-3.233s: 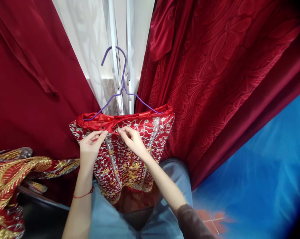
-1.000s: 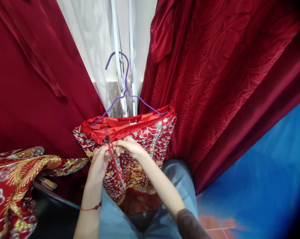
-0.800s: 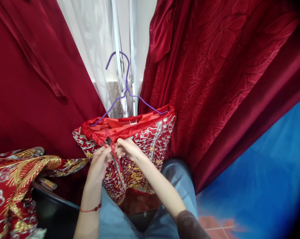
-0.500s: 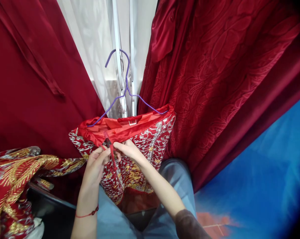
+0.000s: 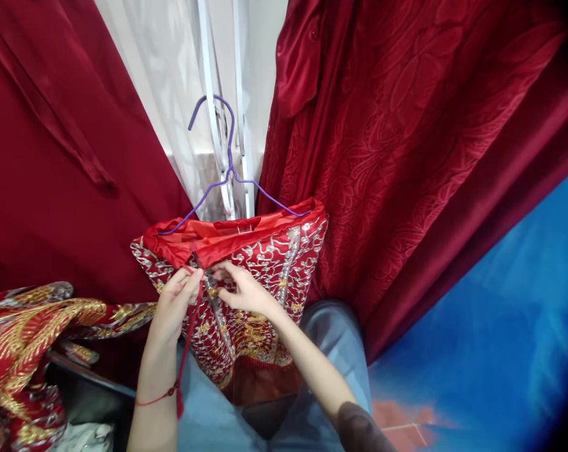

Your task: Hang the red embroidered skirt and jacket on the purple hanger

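Observation:
A red skirt (image 5: 265, 282) with silver and gold embroidery hangs in front of my knees. Inside its red satin waistband (image 5: 227, 242) sits a purple wire hanger (image 5: 230, 169), whose hook stands free above. My left hand (image 5: 182, 292) pinches a thin red cord (image 5: 189, 342) at the waistband; its long end drops past my wrist to a tassel-like tip. Just right of it, my right hand (image 5: 240, 287) is beside the front seam with thumb and fingers apart, and no cord shows in it.
More gold-embroidered red cloth (image 5: 39, 339) lies at the left over a dark seat-like surface (image 5: 90, 376). Deep red drapes (image 5: 53, 157) hang on the left, patterned red ones (image 5: 382, 144) on the right. White metal bars (image 5: 213, 81) rise behind the hanger. Blue material (image 5: 491, 314) spreads at the right.
My right hand has let go of the cord and drawn slightly away, with its fingers spread. The cord now hangs long from my left hand toward the wrist. The view has shifted a little.

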The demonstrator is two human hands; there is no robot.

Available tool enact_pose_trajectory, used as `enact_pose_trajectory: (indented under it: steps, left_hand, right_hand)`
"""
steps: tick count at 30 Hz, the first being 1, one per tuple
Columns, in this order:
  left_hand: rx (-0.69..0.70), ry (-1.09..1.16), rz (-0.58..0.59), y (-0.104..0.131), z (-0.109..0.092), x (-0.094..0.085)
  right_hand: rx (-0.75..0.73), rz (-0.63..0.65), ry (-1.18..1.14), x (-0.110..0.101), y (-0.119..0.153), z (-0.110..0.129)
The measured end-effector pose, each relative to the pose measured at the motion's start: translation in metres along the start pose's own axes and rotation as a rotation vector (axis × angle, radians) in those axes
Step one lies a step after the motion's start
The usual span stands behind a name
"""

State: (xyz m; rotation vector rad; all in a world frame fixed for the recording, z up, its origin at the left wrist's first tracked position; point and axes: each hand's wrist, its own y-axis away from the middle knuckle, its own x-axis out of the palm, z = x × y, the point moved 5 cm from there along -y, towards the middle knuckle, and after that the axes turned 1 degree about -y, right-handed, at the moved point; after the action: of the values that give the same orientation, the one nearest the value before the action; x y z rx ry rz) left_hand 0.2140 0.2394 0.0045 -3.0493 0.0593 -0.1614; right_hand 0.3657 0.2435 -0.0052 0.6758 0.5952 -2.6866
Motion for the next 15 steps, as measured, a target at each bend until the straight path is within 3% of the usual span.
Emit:
enact_pose_trajectory:
  steps: [2,5,12,15]
  left_hand:
    - [0.001,-0.048,0.044,-0.001,0.000,0.001]
    - [0.057,-0.125,0.042,0.000,-0.005,-0.003]
    - [0.154,-0.434,0.091,0.002,-0.011,-0.011]
    - [0.195,-0.519,0.053,-0.003,-0.011,-0.022]
  right_hand:
    - [-0.161,-0.066,-0.265,-0.006,-0.010,0.024]
    - [-0.166,-0.085,-0.358,-0.005,-0.021,0.039]
    - [-0.085,-0.203,0.009,-0.005,-0.023,0.038]
    - [-0.085,-0.184,0.117,-0.009,-0.023,0.040]
